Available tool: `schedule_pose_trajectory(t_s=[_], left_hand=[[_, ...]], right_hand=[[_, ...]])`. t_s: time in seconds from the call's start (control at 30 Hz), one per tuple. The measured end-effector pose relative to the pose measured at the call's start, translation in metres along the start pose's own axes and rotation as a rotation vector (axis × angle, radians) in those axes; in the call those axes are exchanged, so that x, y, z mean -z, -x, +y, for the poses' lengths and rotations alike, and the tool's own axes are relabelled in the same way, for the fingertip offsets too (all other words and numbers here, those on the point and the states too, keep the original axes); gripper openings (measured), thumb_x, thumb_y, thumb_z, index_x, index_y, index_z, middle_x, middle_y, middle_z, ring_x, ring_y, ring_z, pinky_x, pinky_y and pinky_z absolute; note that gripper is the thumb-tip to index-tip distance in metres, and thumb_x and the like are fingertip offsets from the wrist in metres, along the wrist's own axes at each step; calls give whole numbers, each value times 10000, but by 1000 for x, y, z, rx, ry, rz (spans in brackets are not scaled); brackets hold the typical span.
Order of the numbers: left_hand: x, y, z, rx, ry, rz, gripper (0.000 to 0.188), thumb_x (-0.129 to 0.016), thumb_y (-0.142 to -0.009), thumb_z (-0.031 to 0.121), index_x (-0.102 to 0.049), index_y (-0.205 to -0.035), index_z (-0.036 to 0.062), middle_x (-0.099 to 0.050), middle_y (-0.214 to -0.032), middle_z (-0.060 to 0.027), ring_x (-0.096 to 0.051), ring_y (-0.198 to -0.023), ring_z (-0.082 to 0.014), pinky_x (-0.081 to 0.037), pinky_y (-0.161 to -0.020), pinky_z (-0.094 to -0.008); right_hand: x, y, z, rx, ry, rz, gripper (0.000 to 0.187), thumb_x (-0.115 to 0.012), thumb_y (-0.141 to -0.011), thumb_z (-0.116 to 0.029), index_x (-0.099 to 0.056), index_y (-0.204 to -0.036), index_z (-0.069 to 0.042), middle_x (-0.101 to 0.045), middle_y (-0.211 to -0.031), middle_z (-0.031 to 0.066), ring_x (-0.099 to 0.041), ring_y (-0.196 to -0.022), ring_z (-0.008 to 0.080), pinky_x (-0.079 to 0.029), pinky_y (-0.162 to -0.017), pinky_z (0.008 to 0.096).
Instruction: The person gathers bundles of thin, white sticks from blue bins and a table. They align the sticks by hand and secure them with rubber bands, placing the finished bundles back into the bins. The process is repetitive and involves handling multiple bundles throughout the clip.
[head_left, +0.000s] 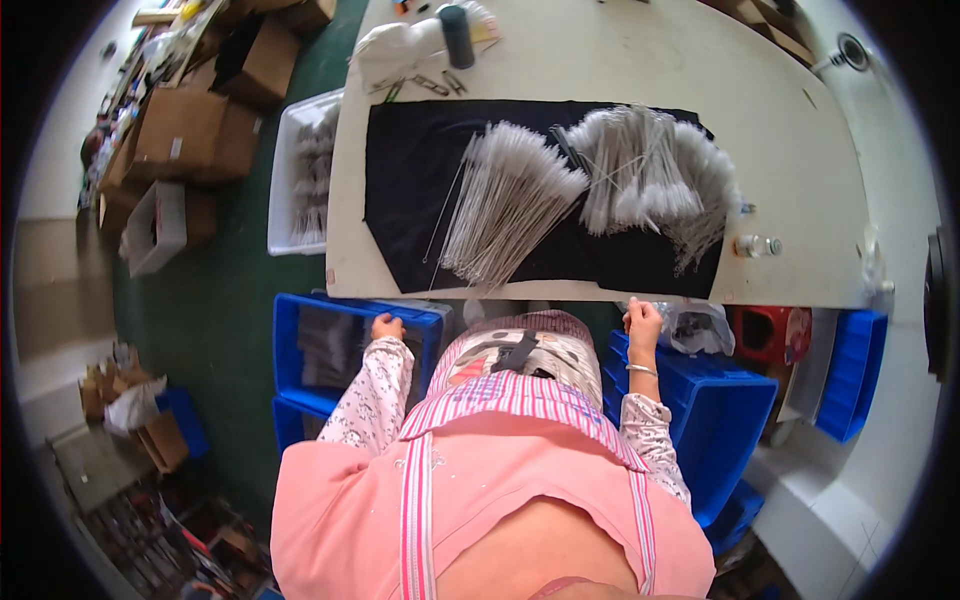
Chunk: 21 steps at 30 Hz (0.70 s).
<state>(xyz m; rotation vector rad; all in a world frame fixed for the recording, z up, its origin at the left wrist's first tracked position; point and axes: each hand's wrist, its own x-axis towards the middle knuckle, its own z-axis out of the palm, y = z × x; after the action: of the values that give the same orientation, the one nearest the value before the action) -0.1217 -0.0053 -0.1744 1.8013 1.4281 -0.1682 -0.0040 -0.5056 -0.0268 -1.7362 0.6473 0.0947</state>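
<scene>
My left hand (388, 327) is closed over the blue crate (289, 345) at my left side; anything inside its fingers is hidden. At the table's front edge my right hand (643, 324) is curled, fingers bent and thumb side up; I cannot make out whether it holds anything. In front of me a black cloth (400, 200) lies on the white table (800, 150). On it a fanned bundle of thin wire brushes (515, 200) with white bristles rests left of the middle. More white-bristled wire brushes (645, 170) are heaped at its right, apart from both hands.
A dark cylinder (456, 38), a white bag (395, 55) and metal clips (433, 84) lie at the table's far left. A small glass jar (757, 246) is right of the cloth. A white bin (283, 180), a blue bin (735, 400) and cardboard boxes (190, 130) stand around.
</scene>
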Motion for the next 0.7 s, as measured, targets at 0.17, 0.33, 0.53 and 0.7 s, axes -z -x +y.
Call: schedule_pose_trajectory(t_s=[0.17, 0.33, 0.53, 0.7], left_hand=[[-8, -12, 37, -193, 214, 233, 309, -631, -727, 132, -628, -1012, 13, -667, -801, -107, -637, -649, -184, -518, -649, -306], [-54, -20, 103, -265, 300, 182, 452, -728, -684, 261, -639, -1059, 24, -669, -867, -107, -634, -802, -193, -499, -766, -317], [-83, 28, 213, -361, 40, -20, 677, -757, -641, 393, -568, -1172, 19, -605, -1125, -183, -579, -1051, -303, -438, -921, -366], [-90, 30, 254, -370, -246, -188, 807, -745, -652, 410, -433, -1297, 39, -512, -1251, -213, -484, -1178, -335, -380, -1002, -391]], right_hand=[[-32, 0, -7, -100, -1, -282, 139, -587, -865, -152, -611, -858, -15, -586, -637, 38, -495, -473, 78, -399, -420, 208], [-89, -19, -72, 27, 53, -649, 169, -585, -862, -166, -622, -847, -2, -615, -648, 44, -524, -498, 71, -413, -446, 208], [-148, -33, -94, -130, 35, -751, 229, -579, -878, -224, -619, -912, -1, -645, -730, 42, -573, -561, 82, -464, -505, 212], [-189, -45, -17, -319, 27, -543, 301, -610, -844, -268, -616, -956, 11, -641, -774, 60, -612, -608, 124, -498, -508, 253]])
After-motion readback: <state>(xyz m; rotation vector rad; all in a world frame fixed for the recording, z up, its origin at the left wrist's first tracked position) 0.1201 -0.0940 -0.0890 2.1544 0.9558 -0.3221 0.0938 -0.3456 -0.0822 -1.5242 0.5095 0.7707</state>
